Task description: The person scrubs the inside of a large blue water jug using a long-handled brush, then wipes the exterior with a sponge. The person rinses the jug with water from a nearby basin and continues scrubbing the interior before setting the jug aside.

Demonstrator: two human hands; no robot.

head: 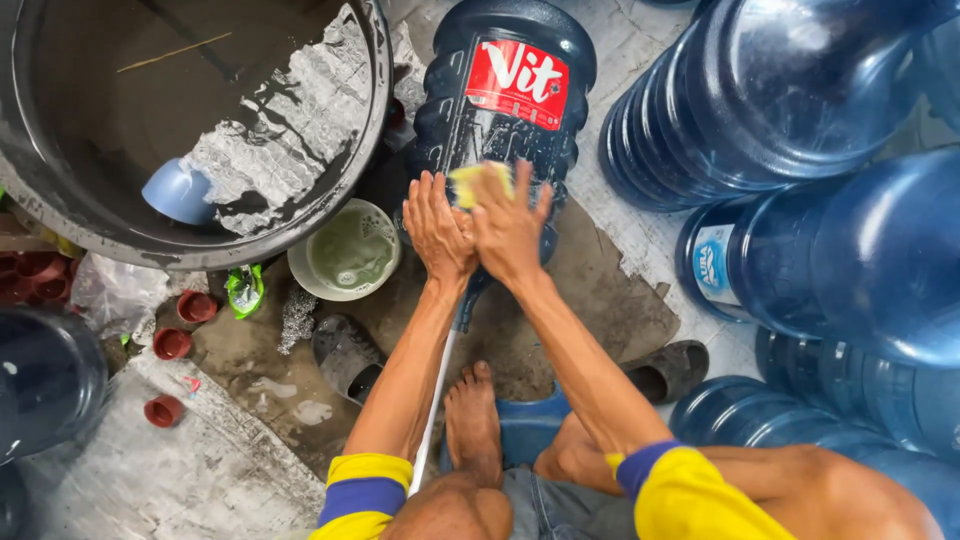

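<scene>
Down on the wet concrete floor point(200, 470), seen from the head camera, a big blue water jug point(500, 110) with a red label lies on its side in front of the person. Both hands are pressed on its lower flank, side by side and touching. The right hand point(510, 228) lies flat with its fingers point(528, 205) spread wide over a yellow sponge point(472, 182), pinning it against the jug. The left hand point(437, 228) rests flat on the jug too, fingers stretched out and close together, holding nothing, just beside the sponge. A bare foot point(472, 420) sits under the forearms, with a thin white rod running past it toward the jug.

Left of the jug stands a small pale bowl point(350, 250) of cloudy greenish liquid, and beyond it a large dark tub point(60, 215) of water with a light blue scoop point(178, 190) floating inside. Red caps point(172, 343) lie scattered on the floor at left. More blue jugs point(800, 90) crowd the right side, and a dark sandal point(668, 368) lies near them.
</scene>
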